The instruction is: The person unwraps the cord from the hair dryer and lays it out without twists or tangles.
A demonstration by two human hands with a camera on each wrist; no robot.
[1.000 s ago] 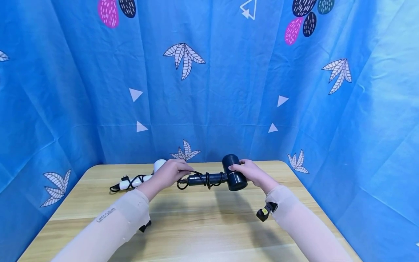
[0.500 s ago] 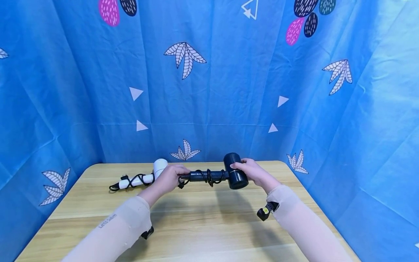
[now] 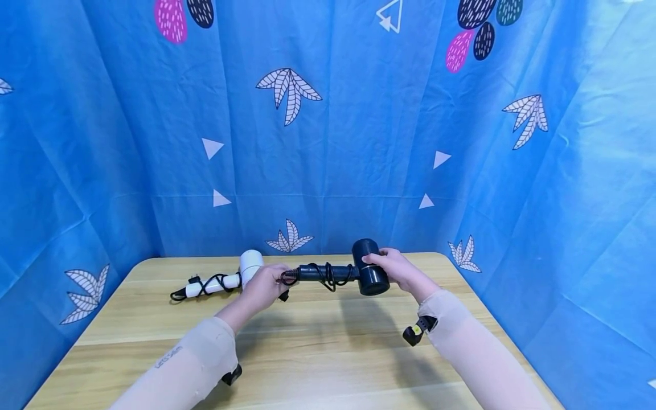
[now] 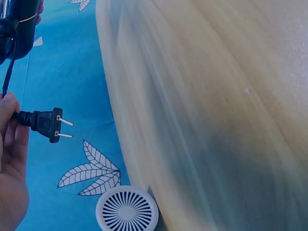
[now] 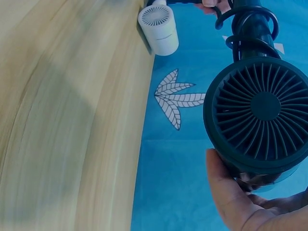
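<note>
A black hair dryer (image 3: pixel 370 278) is held up over the table, lying sideways with its handle to the left. My right hand (image 3: pixel 398 269) grips its barrel from the right; the right wrist view shows the round vented end (image 5: pixel 265 106) with the thumb below. Black cord (image 3: pixel 328 278) loops around the handle. At the handle's tail, my left hand (image 3: pixel 263 285) pinches the cord right behind its two-pin plug (image 4: pixel 45 124), whose prongs point away from the fingers. A white hair dryer (image 3: pixel 251 263) lies on the table behind the left hand, partly covered by it.
The white dryer's handle (image 3: pixel 212 286) is wrapped in its own black cord, with its plug at the left. A light wooden table (image 3: pixel 318 353) spans below. Blue patterned curtain (image 3: pixel 328 142) encloses the back and both sides.
My left hand has drawn slightly left and down, bringing the cord end around the handle's tail. The right hand and black hair dryer have shifted slightly right.
</note>
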